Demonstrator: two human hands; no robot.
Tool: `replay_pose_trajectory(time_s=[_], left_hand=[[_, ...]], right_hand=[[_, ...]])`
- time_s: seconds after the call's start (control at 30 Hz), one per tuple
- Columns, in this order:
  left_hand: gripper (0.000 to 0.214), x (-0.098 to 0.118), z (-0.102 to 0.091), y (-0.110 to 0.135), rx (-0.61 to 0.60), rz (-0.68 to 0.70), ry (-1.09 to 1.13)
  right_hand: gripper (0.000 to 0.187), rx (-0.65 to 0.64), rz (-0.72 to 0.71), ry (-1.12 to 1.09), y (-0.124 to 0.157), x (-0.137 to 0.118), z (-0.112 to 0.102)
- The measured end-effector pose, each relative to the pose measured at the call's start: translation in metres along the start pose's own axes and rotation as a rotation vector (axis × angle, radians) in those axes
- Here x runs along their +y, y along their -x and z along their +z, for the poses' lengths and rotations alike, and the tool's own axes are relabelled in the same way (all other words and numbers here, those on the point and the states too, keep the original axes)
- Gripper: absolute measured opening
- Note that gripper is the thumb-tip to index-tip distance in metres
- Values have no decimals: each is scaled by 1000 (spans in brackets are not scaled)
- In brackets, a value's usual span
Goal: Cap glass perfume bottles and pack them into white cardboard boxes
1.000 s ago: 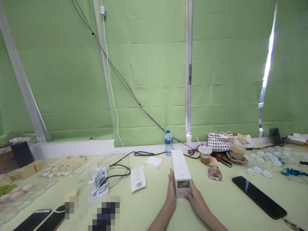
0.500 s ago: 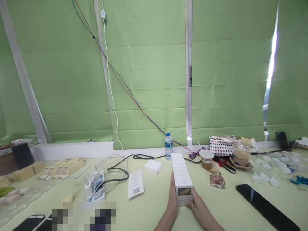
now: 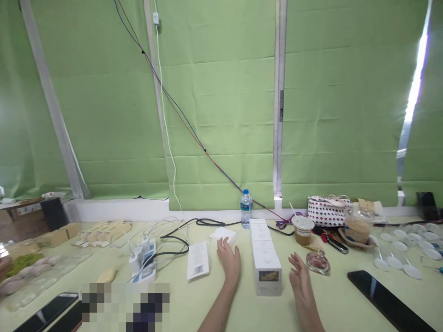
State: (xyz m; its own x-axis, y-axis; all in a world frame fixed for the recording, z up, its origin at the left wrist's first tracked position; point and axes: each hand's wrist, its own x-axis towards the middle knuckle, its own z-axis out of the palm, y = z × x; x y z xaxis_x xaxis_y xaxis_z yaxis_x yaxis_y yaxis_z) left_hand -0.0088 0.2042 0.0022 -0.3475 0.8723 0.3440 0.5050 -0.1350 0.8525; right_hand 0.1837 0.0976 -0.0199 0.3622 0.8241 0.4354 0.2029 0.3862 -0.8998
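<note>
A row of white boxes [image 3: 266,258] stands on the table in front of me, running away toward the water bottle [image 3: 246,210]; the nearest box has a small dark picture on its front. To the left of the row, my left hand [image 3: 229,260] is open with fingers apart, its fingertips at the near edge of a small white box [image 3: 224,234]; whether they touch it I cannot tell. My right hand [image 3: 302,283] is open to the right of the row, off the boxes and holding nothing. A flat white pack with a barcode [image 3: 198,260] lies left of my left hand.
Right of my right hand are a glass jar [image 3: 318,262], a drink cup [image 3: 303,229], a multi-tool [image 3: 335,242] and a long black object [image 3: 387,299]. A power strip [image 3: 144,263] with cables lies left, near a phone [image 3: 48,313]. White discs [image 3: 394,262] lie far right.
Both hands have let go of the nearest white box and moved apart. My left hand went left toward the small white box, my right hand to the right. The view has shifted slightly.
</note>
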Motion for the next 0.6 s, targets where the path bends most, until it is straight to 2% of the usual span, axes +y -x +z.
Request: replay_pose_trajectory(time_s=[0.13,0.2,0.27,0.33,0.43,0.6], left_hand=[[64,-12,4,-38,-28,25,-359],[62,-14,9,-44,-71,59,-489],[58,-14,12,-41,-101,102,-592],[58,-15,11,-28,-123,159,-673],[61,-19,1,4,-167,256,-747],[63,-20,-44,68,-277,435,-759]], right_hand=[[55,179,-119,78,-7,-8,-10],[50,188,-193,116,-5,-10,-11],[41,173,-326,175,0,-12,-10],[33,149,-467,232,6,-14,-10],[29,120,-621,281,15,-20,-10],[28,95,-878,264,41,-25,-2]])
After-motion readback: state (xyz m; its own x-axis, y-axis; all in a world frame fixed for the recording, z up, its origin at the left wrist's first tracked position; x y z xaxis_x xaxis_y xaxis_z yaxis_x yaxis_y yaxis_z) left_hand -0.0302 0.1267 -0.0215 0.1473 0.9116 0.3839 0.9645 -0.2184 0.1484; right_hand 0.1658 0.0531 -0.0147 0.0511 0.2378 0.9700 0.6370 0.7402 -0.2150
